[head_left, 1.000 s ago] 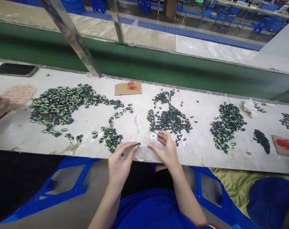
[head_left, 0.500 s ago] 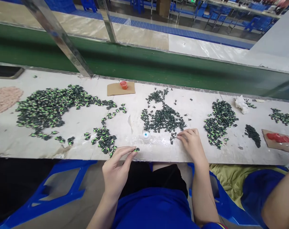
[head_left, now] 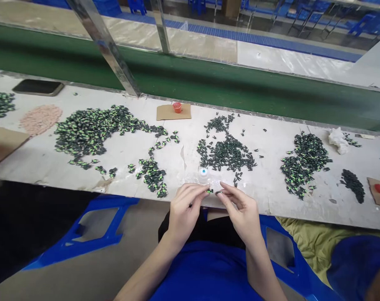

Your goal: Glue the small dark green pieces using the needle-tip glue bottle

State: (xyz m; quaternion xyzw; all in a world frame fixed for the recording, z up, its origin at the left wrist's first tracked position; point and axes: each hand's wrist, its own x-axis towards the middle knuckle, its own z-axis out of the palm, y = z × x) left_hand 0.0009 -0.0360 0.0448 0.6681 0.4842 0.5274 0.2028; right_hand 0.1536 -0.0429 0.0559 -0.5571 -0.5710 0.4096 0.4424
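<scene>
My left hand (head_left: 187, 205) pinches a small black-and-green piece (head_left: 210, 191) at its fingertips. Close to its right, my right hand (head_left: 240, 205) holds a small dark piece (head_left: 219, 192) between thumb and finger. The two pieces are near each other, with a narrow gap between them. Just beyond the hands stands a small white bottle with a blue tip (head_left: 204, 173). A pile of small dark pieces (head_left: 225, 152) lies behind it, with a few strays (head_left: 237, 177) nearer the right hand. Black-and-green pieces (head_left: 152, 175) form a cluster to the left.
A large black-and-green pile (head_left: 86, 127), pink pieces (head_left: 42, 119) and a phone (head_left: 38, 87) lie left. A red cup (head_left: 177, 107) sits on cardboard at the back. More piles (head_left: 302, 161) and crumpled tissue (head_left: 338, 141) are right. Another person's arm shows at lower right.
My right hand has come from the dark pile toward my left hand, now with a dark piece in its fingers. The view has shifted left, showing more of the table there.
</scene>
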